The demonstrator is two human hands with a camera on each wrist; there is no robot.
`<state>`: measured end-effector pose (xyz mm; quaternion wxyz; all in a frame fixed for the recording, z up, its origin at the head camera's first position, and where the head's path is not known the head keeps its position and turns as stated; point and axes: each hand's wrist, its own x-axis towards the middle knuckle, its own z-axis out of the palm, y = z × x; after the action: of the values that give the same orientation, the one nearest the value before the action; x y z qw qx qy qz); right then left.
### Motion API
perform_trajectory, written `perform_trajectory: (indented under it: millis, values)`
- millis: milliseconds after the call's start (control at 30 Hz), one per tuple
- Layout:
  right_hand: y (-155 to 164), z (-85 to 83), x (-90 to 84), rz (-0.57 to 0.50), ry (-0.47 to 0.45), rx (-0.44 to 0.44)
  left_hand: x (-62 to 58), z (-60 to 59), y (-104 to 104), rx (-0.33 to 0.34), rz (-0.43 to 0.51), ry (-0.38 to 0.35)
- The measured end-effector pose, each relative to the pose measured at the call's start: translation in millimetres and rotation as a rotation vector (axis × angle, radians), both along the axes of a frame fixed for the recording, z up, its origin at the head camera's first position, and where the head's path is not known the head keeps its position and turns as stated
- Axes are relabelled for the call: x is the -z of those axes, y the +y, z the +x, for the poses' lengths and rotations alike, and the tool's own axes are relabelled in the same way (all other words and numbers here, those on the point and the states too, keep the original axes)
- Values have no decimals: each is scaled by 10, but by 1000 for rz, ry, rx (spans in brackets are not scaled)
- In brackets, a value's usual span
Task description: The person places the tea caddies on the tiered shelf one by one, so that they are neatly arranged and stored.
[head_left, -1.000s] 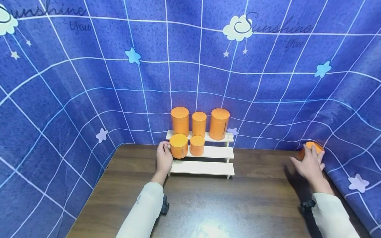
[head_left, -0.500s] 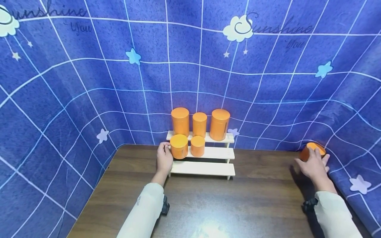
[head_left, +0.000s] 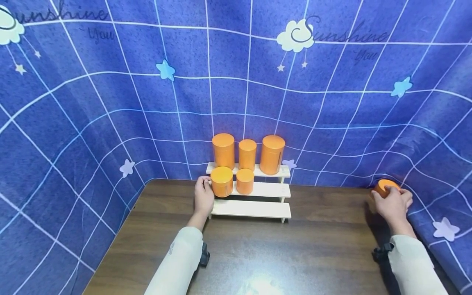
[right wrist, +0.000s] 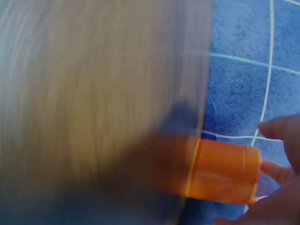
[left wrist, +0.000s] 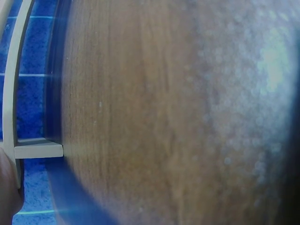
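Observation:
My left hand (head_left: 204,196) is at the left end of a pale wooden three-step shelf (head_left: 252,209), its fingertips curled right beside a wide orange canister (head_left: 222,184); what it grips is hidden. The left wrist view catches part of this hand (left wrist: 7,190) overlapping the board's end. At the far right corner of the table my right hand (head_left: 393,205) is spread round the top of another orange canister (head_left: 382,187), which stands upright by the curtain. In the right wrist view a gap separates the thumb from this canister (right wrist: 225,171), while one fingertip is right at its lid.
On the shelf's middle step stands a small orange canister (head_left: 245,182) too. The top step bears two tall wide canisters (head_left: 223,151) (head_left: 272,155) and a narrower one (head_left: 247,155). A blue gridded curtain (head_left: 236,94) hangs round the brown wooden table (head_left: 236,254).
My right hand has shifted right and slightly down off the lid of the far-right canister, uncovering more of it. The left hand and the shelf have stayed in place.

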<state>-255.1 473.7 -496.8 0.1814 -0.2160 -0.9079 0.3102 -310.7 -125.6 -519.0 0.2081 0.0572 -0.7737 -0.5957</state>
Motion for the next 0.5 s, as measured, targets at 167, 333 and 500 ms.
perform_trajectory:
  millis: [167,333,500]
  values:
    - [-16,-59,90,-160,125,123,-11,-15,-8,1,-2,3]
    - [10,-107,172,-214,179,170,9,-16,-5,6,-5,-19]
    - [10,-108,194,-328,167,258,9,-5,2,2,-2,-18]
